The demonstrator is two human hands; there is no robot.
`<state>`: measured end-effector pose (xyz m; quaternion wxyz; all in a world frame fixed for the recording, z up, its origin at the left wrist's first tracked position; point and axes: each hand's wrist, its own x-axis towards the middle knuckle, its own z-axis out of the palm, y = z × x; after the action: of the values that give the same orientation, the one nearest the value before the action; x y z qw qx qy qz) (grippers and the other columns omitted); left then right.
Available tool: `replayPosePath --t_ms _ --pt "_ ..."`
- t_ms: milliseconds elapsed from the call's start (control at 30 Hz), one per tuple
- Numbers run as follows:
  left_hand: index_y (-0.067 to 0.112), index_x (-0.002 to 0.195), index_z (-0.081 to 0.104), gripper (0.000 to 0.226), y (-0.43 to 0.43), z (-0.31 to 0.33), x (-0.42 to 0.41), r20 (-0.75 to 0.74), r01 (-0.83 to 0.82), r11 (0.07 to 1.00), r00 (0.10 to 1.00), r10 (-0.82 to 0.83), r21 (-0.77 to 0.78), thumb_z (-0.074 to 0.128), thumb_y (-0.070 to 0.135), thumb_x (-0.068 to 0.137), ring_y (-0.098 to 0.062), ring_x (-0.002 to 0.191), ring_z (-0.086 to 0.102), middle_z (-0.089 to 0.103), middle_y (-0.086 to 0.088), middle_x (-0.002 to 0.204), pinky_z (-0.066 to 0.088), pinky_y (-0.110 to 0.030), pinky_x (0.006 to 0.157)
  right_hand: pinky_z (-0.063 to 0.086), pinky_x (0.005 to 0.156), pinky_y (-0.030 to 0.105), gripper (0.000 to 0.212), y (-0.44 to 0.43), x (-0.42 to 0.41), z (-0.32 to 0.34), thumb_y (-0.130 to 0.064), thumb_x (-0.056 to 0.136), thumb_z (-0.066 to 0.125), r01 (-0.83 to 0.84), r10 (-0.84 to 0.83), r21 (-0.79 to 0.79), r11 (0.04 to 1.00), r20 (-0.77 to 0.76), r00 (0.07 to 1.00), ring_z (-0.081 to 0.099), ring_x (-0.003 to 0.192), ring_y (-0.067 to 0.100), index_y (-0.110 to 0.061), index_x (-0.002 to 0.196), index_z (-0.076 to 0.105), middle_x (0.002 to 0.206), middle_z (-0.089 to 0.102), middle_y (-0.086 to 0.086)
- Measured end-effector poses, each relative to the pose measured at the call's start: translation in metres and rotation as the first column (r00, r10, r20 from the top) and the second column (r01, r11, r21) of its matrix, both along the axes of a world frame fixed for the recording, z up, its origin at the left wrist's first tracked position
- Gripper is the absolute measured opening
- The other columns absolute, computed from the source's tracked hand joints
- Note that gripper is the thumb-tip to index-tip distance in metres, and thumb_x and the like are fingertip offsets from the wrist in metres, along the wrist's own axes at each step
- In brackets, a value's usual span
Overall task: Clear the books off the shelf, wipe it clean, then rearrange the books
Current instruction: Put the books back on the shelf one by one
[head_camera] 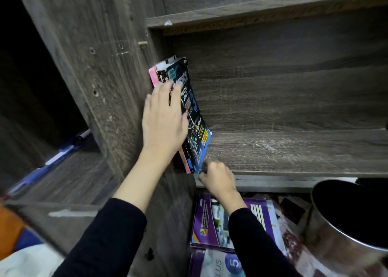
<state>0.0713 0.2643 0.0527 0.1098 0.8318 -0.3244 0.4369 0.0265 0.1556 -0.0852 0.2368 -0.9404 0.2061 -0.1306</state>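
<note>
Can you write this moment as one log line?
left hand: presses dark-blue science book against grey wooden shelf wall | right hand: curled at its bottom corner, grip unclear

furniture: grey wood-grain side panel (100, 66) | left: dark recess (25, 45) | lower right: metal bin (346, 224)

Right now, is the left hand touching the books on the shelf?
Touching. The head view shows the left hand lying across the upright books, thumb on the dark cover.
</note>
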Motion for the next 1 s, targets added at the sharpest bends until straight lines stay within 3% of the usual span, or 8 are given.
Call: replayPosePath --t_ms 133,200,333,500,633,767,900,1000 --pt "0.012 0.095 0.064 0.024 0.005 -0.037 -0.02 -0.068 0.045 0.999 0.997 -0.045 -0.006 0.048 0.023 0.081 -0.028 0.073 0.066 0.067 -0.006 0.082 0.047 -0.036 0.065 0.046 0.086 0.035 0.03 0.003 -0.027 0.004 -0.022 0.092 0.052 -0.004 -0.012 -0.087 0.996 -0.181 0.983 0.056 0.113 0.034 -0.006 0.117 0.058 0.119 0.06 0.017" --pt "0.011 0.099 0.062 0.023 0.004 -0.054 -0.034 -0.351 0.053 0.996 0.936 -0.026 0.069 0.046 0.022 0.088 -0.034 0.081 0.066 0.068 -0.01 0.09 0.049 -0.039 0.068 0.046 0.084 0.035 0.028 0.001 -0.042 -0.002 -0.021 0.092 0.052 -0.036 0.002 -0.125 0.991 -0.256 0.967 0.056 0.112 0.034 -0.005 0.115 0.057 0.119 0.06 0.017" --pt "0.015 0.115 0.06 0.029 -0.001 -0.105 -0.052 -0.745 0.062 0.978 0.658 0.109 0.197 0.047 0.025 0.091 -0.041 0.107 0.057 0.061 -0.017 0.114 0.046 -0.04 0.088 0.046 0.081 0.036 0.027 -0.012 -0.065 -0.022 -0.018 0.091 0.053 -0.065 0.012 -0.129 0.989 -0.374 0.927 0.058 0.11 0.035 -0.004 0.112 0.059 0.117 0.06 0.02" --pt "0.015 0.111 0.066 0.029 -0.014 -0.181 -0.054 -0.944 0.079 0.982 0.296 0.143 0.174 0.048 0.022 0.089 -0.036 0.109 0.058 0.064 -0.015 0.115 0.046 -0.034 0.091 0.047 0.086 0.035 0.032 -0.037 -0.076 -0.054 -0.021 0.09 0.054 -0.11 0.034 -0.13 0.985 -0.481 0.876 0.058 0.112 0.035 -0.008 0.118 0.061 0.121 0.061 0.019" --pt "0.008 0.107 0.068 0.026 -0.027 -0.252 -0.051 -0.999 -0.14 0.99 -0.053 -0.001 0.006 0.055 0.023 0.09 -0.03 0.107 0.06 0.067 -0.014 0.112 0.045 -0.026 0.087 0.046 0.087 0.035 0.032 -0.063 -0.078 -0.092 -0.03 0.094 0.051 -0.132 0.027 -0.157 0.979 -0.537 0.843 0.057 0.112 0.033 -0.009 0.117 0.059 0.122 0.06 0.016" --pt "0.004 0.111 0.059 0.046 -0.035 -0.323 -0.054 -0.921 -0.607 0.775 -0.179 -0.347 -0.174 0.071 0.034 0.078 -0.034 0.102 0.061 0.064 -0.019 0.113 0.05 -0.044 0.09 0.044 0.089 0.035 0.039 -0.09 -0.066 -0.137 -0.034 0.098 0.044 -0.145 0.055 -0.132 0.98 -0.526 0.849 0.052 0.119 0.03 -0.014 0.13 0.049 0.13 0.054 0.014" --pt "0.004 0.129 0.048 0.069 -0.055 -0.39 -0.06 -0.73 -0.867 0.497 -0.331 -0.598 -0.014 0.074 0.042 0.077 -0.034 0.115 0.054 0.052 -0.02 0.131 0.047 -0.042 0.081 0.037 0.1 0.033 0.056 -0.118 -0.039 -0.19 -0.039 0.097 0.046 -0.176 0.126 -0.048 0.983 -0.515 0.848 0.04 0.131 0.029 -0.019 0.147 0.028 0.144 0.039 0.012" --pt "0.007 0.138 0.034 0.076 -0.077 -0.407 -0.064 -0.661 -0.926 0.369 -0.329 -0.674 0.084 0.073 0.037 0.08 -0.037 0.124 0.049 0.045 -0.023 0.138 0.046 -0.048 0.086 0.031 0.107 0.034 0.069 -0.138 -0.017 -0.218 -0.05 0.094 0.047 -0.208 0.148 -0.05 0.977 -0.541 0.828 0.031 0.137 0.028 -0.019 0.15 0.02 0.151 0.03 0.011"
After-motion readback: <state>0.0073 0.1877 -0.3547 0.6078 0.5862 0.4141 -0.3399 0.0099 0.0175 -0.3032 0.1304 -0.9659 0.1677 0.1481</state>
